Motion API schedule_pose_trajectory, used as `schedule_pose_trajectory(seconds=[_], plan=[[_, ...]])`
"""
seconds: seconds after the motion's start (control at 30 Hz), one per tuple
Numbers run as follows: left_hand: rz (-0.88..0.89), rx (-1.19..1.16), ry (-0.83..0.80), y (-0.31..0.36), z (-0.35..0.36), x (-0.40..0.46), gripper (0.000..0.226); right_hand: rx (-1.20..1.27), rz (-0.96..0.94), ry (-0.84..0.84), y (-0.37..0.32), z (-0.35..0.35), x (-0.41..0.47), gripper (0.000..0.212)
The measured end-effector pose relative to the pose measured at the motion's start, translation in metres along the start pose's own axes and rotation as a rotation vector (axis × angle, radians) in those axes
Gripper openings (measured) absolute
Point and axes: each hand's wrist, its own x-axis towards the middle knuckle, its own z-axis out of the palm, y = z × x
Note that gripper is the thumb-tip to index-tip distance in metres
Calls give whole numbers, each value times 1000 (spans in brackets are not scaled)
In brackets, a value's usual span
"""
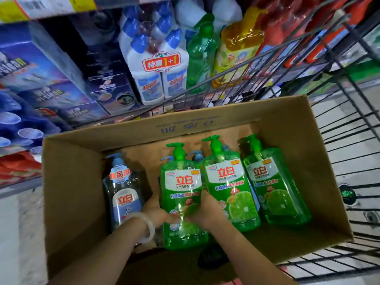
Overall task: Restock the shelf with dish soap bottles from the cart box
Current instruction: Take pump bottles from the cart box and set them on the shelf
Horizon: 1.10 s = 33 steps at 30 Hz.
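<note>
Cardboard walled the cart box [67,182], which sat in the wire cart [349,140] hard against the shelf [51,5]. Leftmost inside lay a clear blue-labelled bottle [125,194]. Just right of it, the left hand [153,210] and right hand [205,210] clasped the first green bottle [183,194] from either side, each grip curled round its lower body. Two more green bottles [230,186] lay beside it. Full of liquid, it probably handled heavy; the smooth plastic looked slippery and slightly yielding, so the waist below the label seemed a safer hold than the pump. Beyond the box, the shelf stood crowded with white bottles [158,68] and dark cartons [41,64], leaving little room.
</note>
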Motion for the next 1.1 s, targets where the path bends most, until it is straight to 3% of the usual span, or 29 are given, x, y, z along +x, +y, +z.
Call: schedule_pose_trajectory(seconds=[0.13, 0.23, 0.37, 0.57, 0.7, 0.8, 0.97, 1.1], plan=[[-60, 183, -16, 4, -29, 5, 83, 103, -37, 24, 3, 9, 4, 87], [-98, 281, -58, 6, -44, 5, 85, 429, -37, -162, 5, 12, 9, 100], [-133, 135, -133, 5, -36, 1, 77, 603, 71, -282, 1, 11, 19, 103], [33, 177, -127, 2, -22, -18, 57, 611, 55, -204, 7, 12, -2, 97], [167, 165, -102, -3, -33, -48, 80, 614, -69, -89, 0, 13, -38, 93], [309, 133, -63, 3, -51, -84, 79, 616, -188, 4, -24, 12, -72, 95], [644, 117, 101, 17, -108, -174, 81, 577, -484, 178, -101, 15, -142, 82], [838, 33, 184, 11, -178, -257, 85, 530, -754, 223, -179, 38, -208, 88]])
